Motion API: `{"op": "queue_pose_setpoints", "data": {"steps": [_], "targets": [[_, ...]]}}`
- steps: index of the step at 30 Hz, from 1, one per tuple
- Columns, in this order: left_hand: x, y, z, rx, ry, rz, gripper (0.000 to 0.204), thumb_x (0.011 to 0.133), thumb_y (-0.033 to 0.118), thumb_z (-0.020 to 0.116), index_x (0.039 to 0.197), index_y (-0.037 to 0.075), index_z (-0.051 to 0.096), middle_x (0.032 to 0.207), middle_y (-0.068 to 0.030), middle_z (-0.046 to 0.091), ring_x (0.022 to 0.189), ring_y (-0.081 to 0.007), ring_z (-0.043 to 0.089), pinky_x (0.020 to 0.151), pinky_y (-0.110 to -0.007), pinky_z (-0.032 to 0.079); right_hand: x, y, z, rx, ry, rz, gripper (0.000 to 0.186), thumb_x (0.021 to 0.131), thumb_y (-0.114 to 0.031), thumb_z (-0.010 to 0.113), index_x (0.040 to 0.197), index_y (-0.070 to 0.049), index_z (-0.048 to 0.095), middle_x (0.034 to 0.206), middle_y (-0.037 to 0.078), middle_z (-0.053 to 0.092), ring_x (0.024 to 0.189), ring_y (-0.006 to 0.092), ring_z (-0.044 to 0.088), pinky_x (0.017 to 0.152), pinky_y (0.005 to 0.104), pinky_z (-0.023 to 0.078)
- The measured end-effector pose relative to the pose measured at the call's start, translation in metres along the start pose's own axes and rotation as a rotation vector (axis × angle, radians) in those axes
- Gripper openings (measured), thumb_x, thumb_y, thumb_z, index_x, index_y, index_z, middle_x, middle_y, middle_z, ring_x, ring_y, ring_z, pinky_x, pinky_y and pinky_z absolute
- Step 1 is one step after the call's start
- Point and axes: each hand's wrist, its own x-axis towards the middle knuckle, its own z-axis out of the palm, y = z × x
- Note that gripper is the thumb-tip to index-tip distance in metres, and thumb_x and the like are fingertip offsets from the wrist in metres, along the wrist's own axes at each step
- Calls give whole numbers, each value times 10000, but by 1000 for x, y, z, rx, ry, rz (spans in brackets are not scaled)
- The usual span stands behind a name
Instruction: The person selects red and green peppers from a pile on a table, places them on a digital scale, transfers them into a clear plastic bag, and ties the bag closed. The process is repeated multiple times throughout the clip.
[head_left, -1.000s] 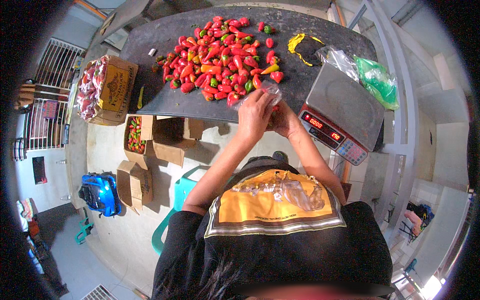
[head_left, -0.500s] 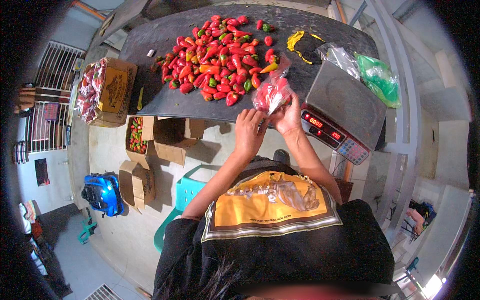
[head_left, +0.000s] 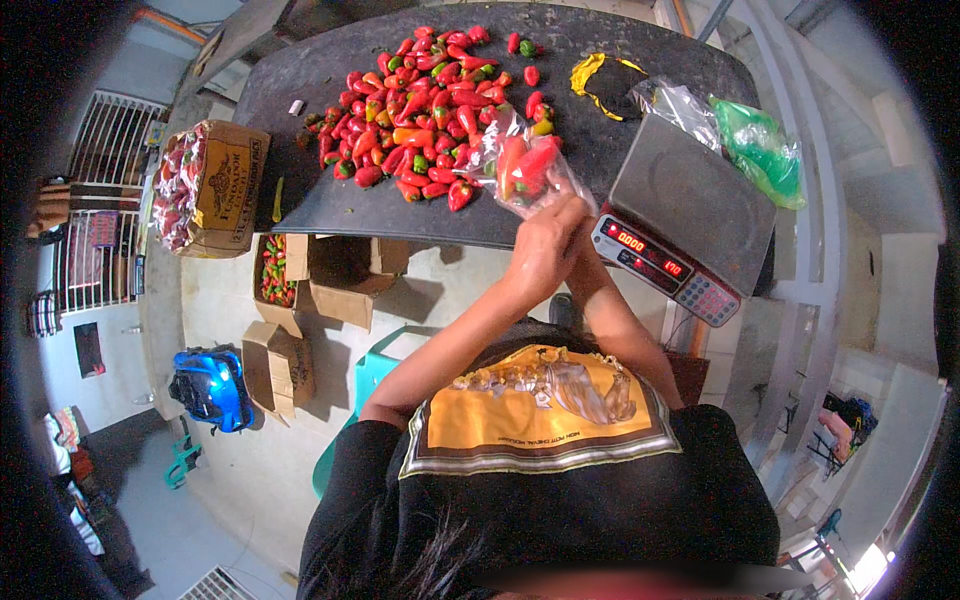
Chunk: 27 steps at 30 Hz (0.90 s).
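Observation:
A clear plastic bag of red peppers is held over the table's near edge, in front of the scale. My left hand is closed around the gathered near end of the bag. Mostly covered by it, my right hand meets the left at the same end, with a finger showing against the plastic. Just beyond the bag lies a large heap of red peppers, with some orange and green among them. The digital scale stands right of my hands, its display lit and its plate bare.
The dark table carries a yellow strip, clear plastic and a green plastic bag. At left is a carton with bagged peppers. Below are open cartons, a blue bag and a green chair.
The bag has tipped away from me, its filled part swinging out toward the heap. My left hand has moved right and closed over the bag's end, covering much of my right hand.

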Motion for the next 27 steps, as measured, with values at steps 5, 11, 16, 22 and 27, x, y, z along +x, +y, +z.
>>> {"op": "queue_pose_setpoints", "data": {"steps": [5, 11, 16, 22, 27], "targets": [[8, -5, 20, -71, -34, 12, 90, 839, 78, 549, 875, 18, 492, 820, -178, 521, 779, -415, 534, 658, -453, 427, 10, 9, -14, -285, 75, -40, 485, 866, -237, 569, 1291, -48, 432, 1145, 121, 576, 1059, 237, 551, 936, 408, 420], [0, -43, 16, -130, 153, -142, 59, 855, 79, 518, 860, 22, 506, 773, -182, 530, 758, -357, 550, 672, -401, 441, 47, 28, -88, -1474, 126, -119, 466, 862, -196, 575, 1280, -42, 441, 1128, 124, 580, 1055, 237, 550, 934, 408, 420], [9, -91, -37, -457, 361, -398, 187, 951, 188, 480, 902, 16, 533, 730, 1, 492, 708, -87, 479, 632, -241, 413, 38, 10, -34, -1901, -456, -427, 279, 843, -203, 554, 1051, -19, 573, 1005, 229, 599, 984, 369, 579, 848, 452, 458], [15, -84, -83, -752, 352, -420, 211, 960, 263, 491, 836, 95, 521, 658, 81, 412, 569, -17, 357, 496, -187, 287, 12, -45, 83, -2306, -689, 79, 231, 857, -253, 556, 867, -23, 565, 852, 175, 628, 826, 378, 605, 718, 461, 464], [10, -66, -114, -482, 61, -48, 185, 895, 200, 588, 938, 21, 578, 738, 12, 572, 680, -87, 505, 595, -280, 435, 23, -49, 118, -2187, -840, -401, 154, 742, -112, 625, 840, -36, 533, 831, 139, 583, 864, 344, 572, 760, 431, 446]]}}
